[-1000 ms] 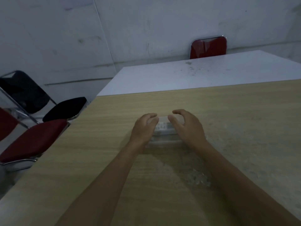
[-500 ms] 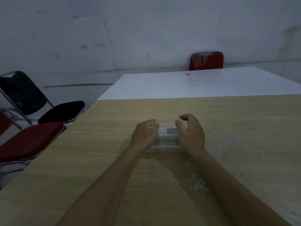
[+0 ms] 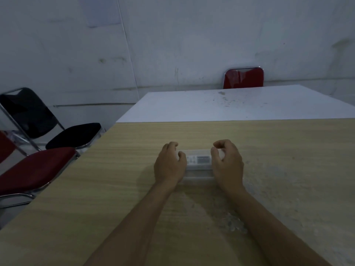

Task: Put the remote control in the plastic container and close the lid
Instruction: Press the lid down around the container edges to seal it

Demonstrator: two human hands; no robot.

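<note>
A clear plastic container lies crosswise on the wooden table, with its lid on. Through the lid I see the white remote control lying inside. My left hand is cupped over the container's left end, thumb on the lid and fingers curled round the far corner. My right hand covers the right end, thumb against the lid and fingers curled loosely above the far corner. Both ends of the container are hidden under my hands.
A white table adjoins the wooden one at the back, with a red chair behind it. On the left stand a red-seated chair and a black chair. A scuffed pale patch marks the wood near my right forearm.
My hands have slid apart from the middle of the lid to the container's two ends, uncovering the remote. My right fingers have lifted and curled. The view has tilted up.
</note>
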